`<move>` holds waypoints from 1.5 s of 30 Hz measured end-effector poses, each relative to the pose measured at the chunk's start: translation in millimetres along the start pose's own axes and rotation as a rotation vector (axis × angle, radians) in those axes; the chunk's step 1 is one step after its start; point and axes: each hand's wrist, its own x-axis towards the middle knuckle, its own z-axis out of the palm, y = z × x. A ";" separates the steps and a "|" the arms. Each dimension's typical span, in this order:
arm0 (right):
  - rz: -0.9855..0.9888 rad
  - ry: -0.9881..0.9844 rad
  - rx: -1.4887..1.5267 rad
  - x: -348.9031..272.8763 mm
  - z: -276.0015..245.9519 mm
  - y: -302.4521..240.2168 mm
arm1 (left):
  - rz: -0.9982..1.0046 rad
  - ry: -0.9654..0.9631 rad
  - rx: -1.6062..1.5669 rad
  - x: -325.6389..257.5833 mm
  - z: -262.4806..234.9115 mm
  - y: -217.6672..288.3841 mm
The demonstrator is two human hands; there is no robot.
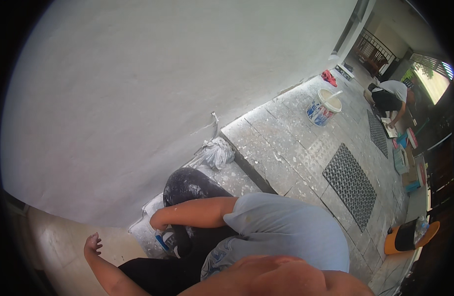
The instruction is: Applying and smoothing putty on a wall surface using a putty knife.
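The left hand (92,242) hangs out, fingers loosely apart, holding nothing visible. The wall (118,98) looks largely smooth, marked near its low right edge; what is left cannot be told. The right hand (159,220) hides its fingers, grip unclear, just beside a blue item (160,240), partly covered. Farther right stands a bucket (321,111).

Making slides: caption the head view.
Left hand open, right hand lowered beside dark trousers; bucket and crouching co-worker beyond.

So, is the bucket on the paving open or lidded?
Open: the bucket shows an uncovered mouth, with a pale stick poking out.
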 end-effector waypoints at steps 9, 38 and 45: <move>0.107 -0.083 -0.010 1.2 1.7 3.5 | 0.061 0.004 0.225 3.4 4.1 22.3; 0.111 -0.145 0.104 14.7 2.3 8.8 | 1.098 0.675 0.251 -110.8 20.8 159.2; 0.071 -0.104 0.044 -9.6 -23.4 -4.9 | 1.405 0.976 0.147 -131.1 16.2 165.6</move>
